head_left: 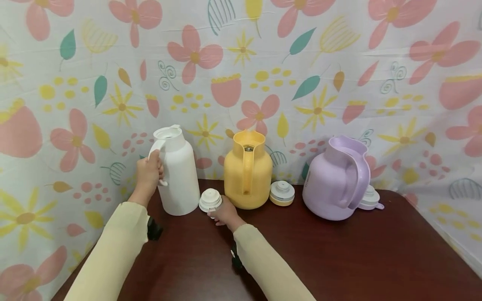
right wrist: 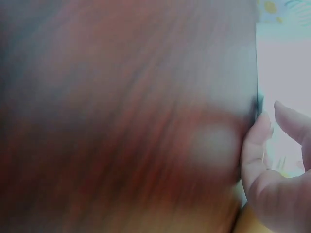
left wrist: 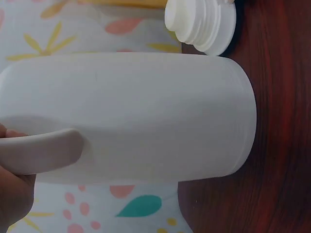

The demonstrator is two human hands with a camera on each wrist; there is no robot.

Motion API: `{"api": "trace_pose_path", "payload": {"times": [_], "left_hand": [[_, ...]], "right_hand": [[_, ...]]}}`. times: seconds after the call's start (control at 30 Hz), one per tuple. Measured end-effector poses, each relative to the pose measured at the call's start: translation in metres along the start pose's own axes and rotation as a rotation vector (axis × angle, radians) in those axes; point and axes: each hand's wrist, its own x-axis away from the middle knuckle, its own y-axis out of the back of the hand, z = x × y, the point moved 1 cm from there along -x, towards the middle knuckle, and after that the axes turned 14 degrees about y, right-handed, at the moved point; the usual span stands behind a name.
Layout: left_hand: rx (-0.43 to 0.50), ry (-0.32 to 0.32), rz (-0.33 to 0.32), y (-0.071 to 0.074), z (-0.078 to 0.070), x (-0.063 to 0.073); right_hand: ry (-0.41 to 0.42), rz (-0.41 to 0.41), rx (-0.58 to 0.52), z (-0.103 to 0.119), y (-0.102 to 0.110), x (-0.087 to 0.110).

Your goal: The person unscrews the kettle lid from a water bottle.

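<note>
A white thermos jug [head_left: 178, 173] stands upright and lidless at the left of the table. My left hand [head_left: 148, 172] grips its handle [left wrist: 41, 151], fingers curled round it. Right of the jug's base, a white stepped lid [head_left: 210, 200] sits on the table; the left wrist view shows the lid [left wrist: 201, 24] from the side. My right hand [head_left: 226, 213] is at the lid's near right edge, fingers loosely bent. Thumb and fingers of the right hand [right wrist: 277, 179] stand slightly apart in the right wrist view; contact with the lid is not clear there.
A yellow thermos jug [head_left: 260, 175] stands behind my right hand, its grey-and-yellow lid [head_left: 282, 193] to its right. Farther right are a purple jug [head_left: 320, 184] and a lid [head_left: 370, 197] partly behind it. The dark wooden table [head_left: 339, 259] meets a floral curtain [head_left: 233, 104].
</note>
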Motion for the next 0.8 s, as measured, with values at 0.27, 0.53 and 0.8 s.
{"api": "trace_pose_path", "payload": {"times": [0.27,0.53,0.8], "left_hand": [[-0.107,0.024,-0.107,0.0,-0.003,-0.018],[-0.289,0.061,-0.034,0.004,-0.008,-0.03],[-0.47,0.08,0.053,0.007,-0.015,-0.041]], "right_hand": [[-0.107,0.024,-0.139,0.004,-0.003,-0.011],[-0.16,0.102,-0.192,0.004,-0.003,-0.022],[-0.154,0.154,-0.163,0.0,-0.003,-0.028]]}}
